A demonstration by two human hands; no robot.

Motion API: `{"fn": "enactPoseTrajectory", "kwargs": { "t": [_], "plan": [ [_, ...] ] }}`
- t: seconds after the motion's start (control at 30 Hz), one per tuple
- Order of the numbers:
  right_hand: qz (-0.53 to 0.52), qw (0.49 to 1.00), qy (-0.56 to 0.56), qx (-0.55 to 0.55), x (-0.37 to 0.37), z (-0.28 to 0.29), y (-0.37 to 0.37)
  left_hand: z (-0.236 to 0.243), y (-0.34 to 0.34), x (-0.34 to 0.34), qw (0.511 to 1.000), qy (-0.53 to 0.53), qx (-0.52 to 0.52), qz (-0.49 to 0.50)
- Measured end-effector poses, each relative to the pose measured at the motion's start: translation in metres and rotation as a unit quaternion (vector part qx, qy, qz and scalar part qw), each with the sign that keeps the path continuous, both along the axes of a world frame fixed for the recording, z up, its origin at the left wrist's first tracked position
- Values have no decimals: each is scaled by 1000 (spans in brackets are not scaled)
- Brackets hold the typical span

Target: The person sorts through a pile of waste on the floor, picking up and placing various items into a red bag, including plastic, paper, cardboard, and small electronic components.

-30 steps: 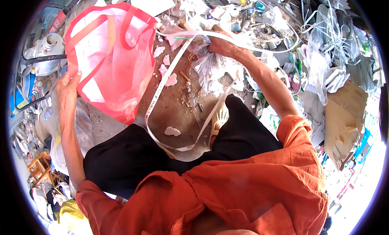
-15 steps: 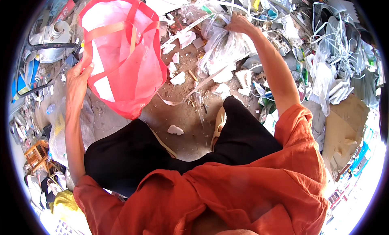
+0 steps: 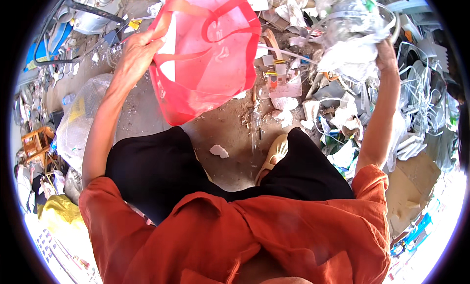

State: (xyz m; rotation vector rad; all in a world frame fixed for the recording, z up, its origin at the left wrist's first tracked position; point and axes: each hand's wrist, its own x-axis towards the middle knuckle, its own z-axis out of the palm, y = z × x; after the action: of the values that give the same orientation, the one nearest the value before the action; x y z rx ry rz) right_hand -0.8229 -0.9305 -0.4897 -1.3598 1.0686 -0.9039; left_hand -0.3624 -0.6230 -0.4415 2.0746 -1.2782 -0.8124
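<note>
My left hand (image 3: 140,53) grips the left edge of an open red tote bag (image 3: 208,63) with a pale pink inside and looped red straps. At the upper right, my right hand (image 3: 386,56) is closed on a bunch of clear and white plastic film (image 3: 350,44), blurred and tangled with pale strapping. Part of the bunch hides my fingers. Bits of white debris and rubbish (image 3: 284,88) lie on the dusty floor between the bag and the bunch.
Black metal bars (image 3: 73,62) and a metal container (image 3: 100,17) are at the upper left, bubble wrap (image 3: 78,129) and a wooden chair (image 3: 35,142) at the left. Tangled strapping (image 3: 423,102) and cardboard (image 3: 411,191) are at the right. My sandalled foot (image 3: 271,156) is between the piles.
My left hand and the red bag have moved up and right. My right hand has moved right, lifting the plastic bunch away from the floor's middle, and the long pale strap has shifted with it.
</note>
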Motion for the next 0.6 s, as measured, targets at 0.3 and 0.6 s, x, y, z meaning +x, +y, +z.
{"fn": "enactPoseTrajectory", "kwargs": {
  "t": [0.3,0.6],
  "plan": [
    [225,944,-238,-30,74,106,-53,-4,-10,-5,994,78,-48,65],
    [270,822,-415,279,322,22,128,-6,37,36,926,346,-23,148]
  ]
}}
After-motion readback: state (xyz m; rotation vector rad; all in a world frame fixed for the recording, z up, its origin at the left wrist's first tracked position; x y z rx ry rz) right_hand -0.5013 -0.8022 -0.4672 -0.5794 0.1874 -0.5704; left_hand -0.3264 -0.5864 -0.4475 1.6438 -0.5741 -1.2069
